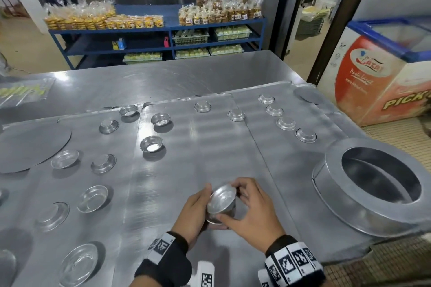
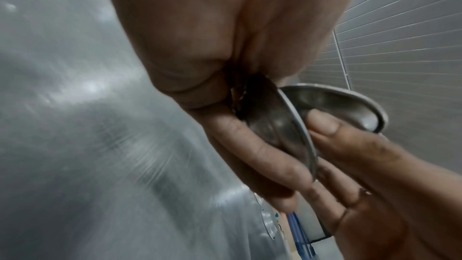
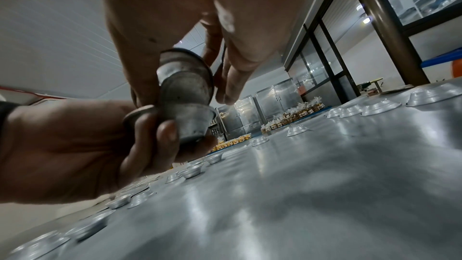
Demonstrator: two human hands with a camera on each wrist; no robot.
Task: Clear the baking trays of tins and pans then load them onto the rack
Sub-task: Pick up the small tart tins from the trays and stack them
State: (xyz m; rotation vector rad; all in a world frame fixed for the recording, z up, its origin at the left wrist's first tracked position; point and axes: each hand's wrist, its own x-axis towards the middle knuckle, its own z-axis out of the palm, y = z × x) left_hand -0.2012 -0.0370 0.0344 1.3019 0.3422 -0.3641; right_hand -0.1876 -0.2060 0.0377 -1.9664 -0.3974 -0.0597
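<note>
Low over the middle baking tray (image 1: pixel 200 170), near its front edge, both hands hold a short stack of small metal tins (image 1: pixel 221 204). My left hand (image 1: pixel 198 206) cups the stack (image 2: pixel 282 126) from below and the left, fingers curled round it. My right hand (image 1: pixel 250 207) pinches the top tin (image 3: pixel 186 70) between thumb and fingers. Several loose small tins (image 1: pixel 151 144) lie scattered over all three trays, some upright and some upside down. A big round cake pan (image 1: pixel 373 184) sits on the right tray (image 1: pixel 291 170).
The trays lie side by side on a steel table (image 1: pixel 140 81). A flat round disc (image 1: pixel 30 147) rests on the left tray, another (image 1: pixel 307 94) at the far right corner. Beyond stand blue shelves (image 1: pixel 158 28) of packed goods. A chest freezer (image 1: pixel 382 72) is at right.
</note>
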